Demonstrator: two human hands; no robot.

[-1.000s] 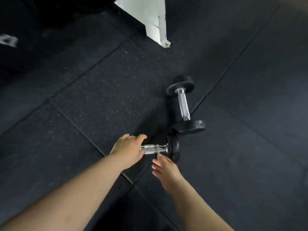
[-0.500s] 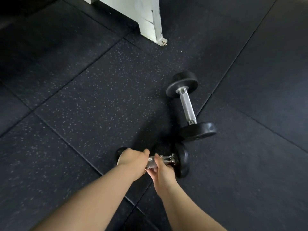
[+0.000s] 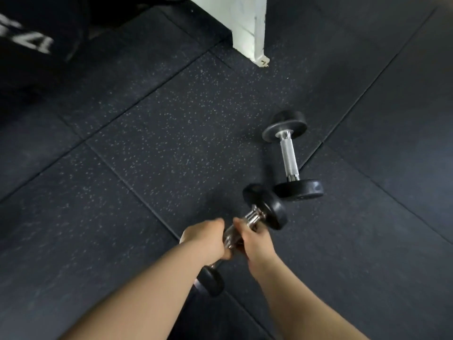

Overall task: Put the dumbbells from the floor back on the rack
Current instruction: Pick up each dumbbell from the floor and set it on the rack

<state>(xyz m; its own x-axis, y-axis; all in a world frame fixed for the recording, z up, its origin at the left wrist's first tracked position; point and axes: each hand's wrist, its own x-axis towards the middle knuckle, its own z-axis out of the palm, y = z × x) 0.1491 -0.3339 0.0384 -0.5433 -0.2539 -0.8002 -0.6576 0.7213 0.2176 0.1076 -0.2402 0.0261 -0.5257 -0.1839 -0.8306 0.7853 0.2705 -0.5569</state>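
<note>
Head view: the left hand (image 3: 206, 238) and right hand (image 3: 255, 244) both wrap the chrome handle of a tilted dumbbell (image 3: 266, 207). A second dumbbell (image 3: 290, 155) lies on the floor (image 3: 171, 143) just beyond, near a white post (image 3: 247, 28).

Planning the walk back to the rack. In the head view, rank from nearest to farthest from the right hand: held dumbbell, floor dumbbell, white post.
1. Held dumbbell: gripped in the right hand.
2. Floor dumbbell: ahead, slightly right.
3. White post: farthest, top centre.
</note>
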